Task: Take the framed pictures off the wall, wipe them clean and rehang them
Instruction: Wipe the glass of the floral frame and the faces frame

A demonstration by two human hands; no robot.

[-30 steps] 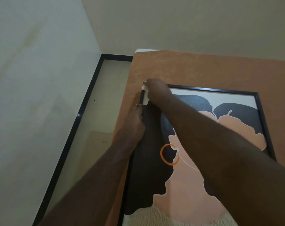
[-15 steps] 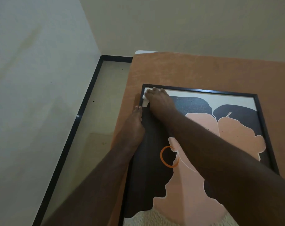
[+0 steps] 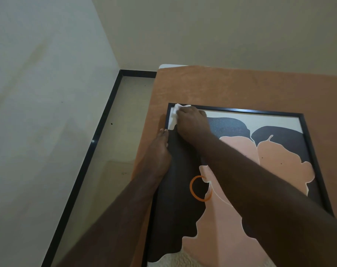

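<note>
The room is dim, with soft, even light whose source cannot be told. No hard shadows fall; only a faint shade lies beside the left hand [image 3: 158, 153] on the tabletop [image 3: 231, 87]. The picture [image 3: 241, 170] shows no glare. Both forearms read very dark, their detail lost. The wide lens bends the skirting [image 3: 83, 170] near the edge. Focus is slightly soft throughout.

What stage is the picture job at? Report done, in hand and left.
Done: one framed picture is off the wall and lies flat on the orange-covered surface. In hand: the right hand presses a white cloth on the picture's far left corner, while the left hand rests on its left edge. Left: the rest of the wiping, as far as can be judged, then rehanging. No other pictures are in view.
</note>
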